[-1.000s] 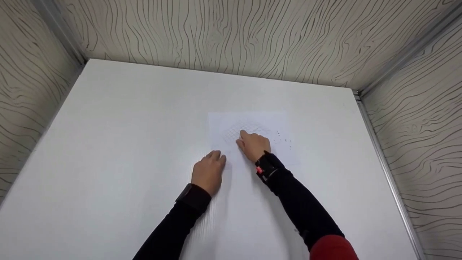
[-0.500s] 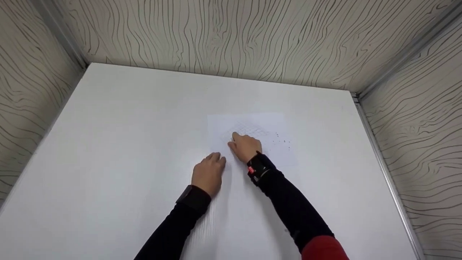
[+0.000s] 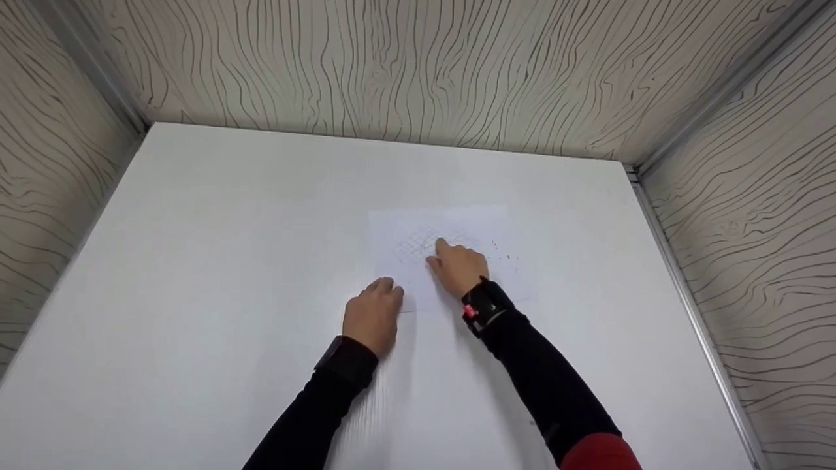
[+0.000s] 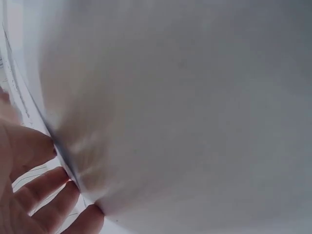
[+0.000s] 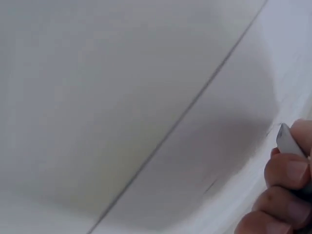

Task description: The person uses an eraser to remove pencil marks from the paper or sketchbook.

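Note:
A white sheet of paper lies on the white table, with faint crosshatched lines drawn on it. My right hand is over the drawing. In the right wrist view, its curled fingers pinch a small light-grey eraser, its tapered tip smudged dark and down at the sheet; the hand hides most of it. At the paper's lower left corner, my left hand rests with its fingertips on the sheet's edge.
Small dark crumbs are scattered on the right part of the sheet. The white table spreads around the paper. Wood-patterned panels with metal edge strips enclose it at the back and both sides.
My right hand has moved left over the drawing and then back right, keeping hold of the eraser. My left hand stays at the sheet's corner. The head view has shifted slightly.

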{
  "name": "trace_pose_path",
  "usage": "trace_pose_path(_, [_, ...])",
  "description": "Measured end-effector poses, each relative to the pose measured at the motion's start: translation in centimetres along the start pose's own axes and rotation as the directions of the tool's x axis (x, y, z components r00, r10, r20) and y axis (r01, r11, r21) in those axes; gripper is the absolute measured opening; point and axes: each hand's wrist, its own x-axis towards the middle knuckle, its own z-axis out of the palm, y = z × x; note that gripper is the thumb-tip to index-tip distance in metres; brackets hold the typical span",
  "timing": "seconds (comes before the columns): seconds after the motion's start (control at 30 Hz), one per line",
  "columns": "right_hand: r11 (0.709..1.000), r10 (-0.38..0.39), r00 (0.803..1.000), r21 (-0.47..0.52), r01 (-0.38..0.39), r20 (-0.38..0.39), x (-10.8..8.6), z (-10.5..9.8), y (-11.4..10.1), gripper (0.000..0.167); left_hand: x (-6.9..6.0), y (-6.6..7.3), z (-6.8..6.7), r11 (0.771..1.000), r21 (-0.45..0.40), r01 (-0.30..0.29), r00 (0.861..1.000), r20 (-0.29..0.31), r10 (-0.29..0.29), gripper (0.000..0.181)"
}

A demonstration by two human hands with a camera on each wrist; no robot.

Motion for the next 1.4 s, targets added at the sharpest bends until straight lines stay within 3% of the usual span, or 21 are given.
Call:
trace_pose_path(0.1, [0.999,-0.039,0.998,0.020,0.038,0.056,-0.1,0.6,-2.3,0.027,-0.2,0.0,0.2,1.000,-0.002,-0.010,1.000,-0.013,0.010,0.020])
trace_pose_path(0.2, [0.999,-0.041,0.997,0.016,0.040,0.067,-0.3,0.9,-2.4,0.028,-0.4,0.0,0.1,1.000,0.004,-0.019,1.000,-0.012,0.019,0.021])
trace_pose_path(0.43, [0.997,0.062,0.996,0.033,-0.064,0.056,-1.7,-0.6,3.3,0.027,-1.2,-0.9,-0.8,1.000,0.023,-0.013,1.000,0.009,0.013,0.019])
trace_pose_path(0.53, [0.992,0.115,0.992,0.042,-0.117,0.043,-2.4,-1.5,5.9,0.026,-1.6,-1.4,-1.5,1.000,0.020,-0.005,0.998,0.055,0.004,0.017])
trace_pose_path(0.63, [0.989,0.132,0.991,0.065,-0.133,0.019,-2.8,-2.4,7.1,0.026,-1.5,-1.5,-2.4,1.000,0.016,0.014,0.996,0.086,-0.016,0.012])
trace_pose_path(0.8, [0.990,0.106,0.994,0.093,-0.106,0.004,-2.8,-2.6,5.2,0.026,-1.0,-0.8,-2.6,0.999,-0.023,0.029,0.997,0.067,-0.027,0.008])
trace_pose_path(0.93, [0.992,0.070,0.997,0.100,-0.073,0.034,-2.6,-1.6,1.8,0.026,-1.0,0.4,-1.7,0.997,-0.077,0.017,0.998,0.067,-0.012,0.016])
trace_pose_path(1.1, [0.997,0.046,0.998,0.057,-0.048,0.042,-2.5,0.2,-0.8,0.031,-1.2,0.9,-0.6,0.998,-0.060,0.009,0.997,0.080,-0.004,0.033])
trace_pose_path(1.2, [0.998,0.052,0.999,0.026,-0.052,0.004,-2.4,0.6,-0.2,0.032,-1.2,0.9,-0.4,0.999,-0.054,0.005,0.998,0.063,-0.001,0.034])
trace_pose_path(1.4, [0.984,0.176,0.984,0.001,-0.176,-0.041,-2.8,-0.1,4.4,0.033,-1.1,0.8,-0.5,0.998,-0.065,0.020,0.998,0.066,-0.016,0.031])
